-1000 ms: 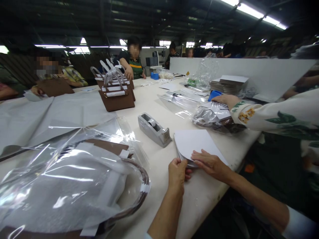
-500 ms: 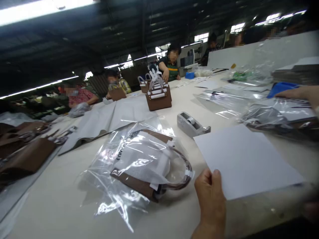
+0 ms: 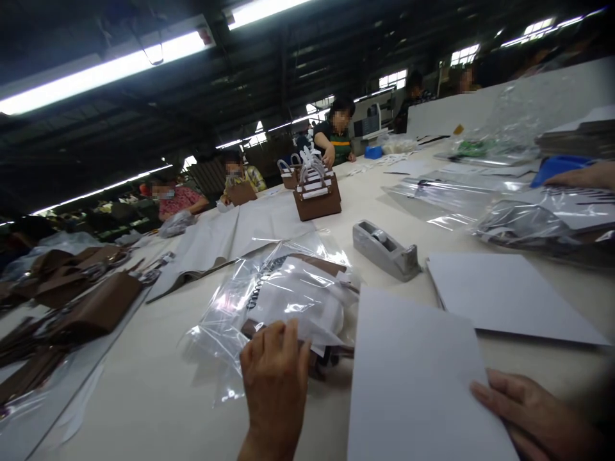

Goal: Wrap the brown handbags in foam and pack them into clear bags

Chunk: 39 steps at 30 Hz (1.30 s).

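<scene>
In front of me a brown handbag (image 3: 318, 266) lies on its side inside a clear plastic bag (image 3: 218, 333). White wrapping covers much of its face. My left hand (image 3: 276, 378) has its fingers curled down on the near side of the plastic, seemingly gripping it. My right hand (image 3: 533, 410) pinches the right edge of a white card (image 3: 413, 378), thumb on top. The card's left edge overlaps the handbag's handles from my view. More white card (image 3: 514, 294) lies behind it, near a grey tape dispenser (image 3: 387, 250).
Brown handbags (image 3: 317, 202) stand upright farther back, by a co-worker. Brown bag pieces (image 3: 96, 307) are heaped at left, with grey-white sheets (image 3: 206, 246) nearby. Another person's hand (image 3: 583, 176) rests at far right above plastic-wrapped goods (image 3: 521, 224). A blue tray (image 3: 560, 169) sits there.
My left hand has left the white card and moved left onto the bagged handbag. My right hand has come into view with one card, now separate from the card behind. The view has shifted slightly.
</scene>
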Each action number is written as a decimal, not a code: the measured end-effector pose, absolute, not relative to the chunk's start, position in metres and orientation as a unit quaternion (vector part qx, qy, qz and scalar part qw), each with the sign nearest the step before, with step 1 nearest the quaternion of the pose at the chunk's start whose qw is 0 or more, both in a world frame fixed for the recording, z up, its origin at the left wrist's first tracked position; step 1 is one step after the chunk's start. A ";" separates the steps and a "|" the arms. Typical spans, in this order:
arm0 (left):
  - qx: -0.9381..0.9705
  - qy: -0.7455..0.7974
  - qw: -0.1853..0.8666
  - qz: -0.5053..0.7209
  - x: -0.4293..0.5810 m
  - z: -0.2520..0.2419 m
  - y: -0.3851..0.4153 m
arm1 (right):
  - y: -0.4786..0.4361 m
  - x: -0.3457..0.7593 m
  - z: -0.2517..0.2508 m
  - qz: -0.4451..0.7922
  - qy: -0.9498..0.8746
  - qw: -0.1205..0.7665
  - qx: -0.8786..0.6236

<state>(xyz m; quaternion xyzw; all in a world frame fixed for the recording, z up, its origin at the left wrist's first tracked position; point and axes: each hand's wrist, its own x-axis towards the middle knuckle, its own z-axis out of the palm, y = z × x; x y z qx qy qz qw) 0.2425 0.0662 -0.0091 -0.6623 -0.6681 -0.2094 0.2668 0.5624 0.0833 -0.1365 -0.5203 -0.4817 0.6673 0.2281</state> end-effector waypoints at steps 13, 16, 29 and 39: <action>-0.723 -0.612 0.269 -0.173 0.223 -0.002 0.073 | 0.177 0.430 -0.054 0.724 -0.446 0.296 -0.435; -0.734 -0.609 0.266 -0.141 0.213 -0.006 0.067 | 0.200 0.411 -0.044 0.718 -0.441 0.323 -0.430; -0.790 -0.536 0.205 -0.216 0.239 -0.033 0.103 | 0.191 0.352 -0.050 0.713 -0.450 0.326 -0.427; -0.842 -0.388 0.273 -0.255 0.171 -0.077 0.136 | 0.193 0.584 -0.079 0.195 -0.840 0.178 -0.473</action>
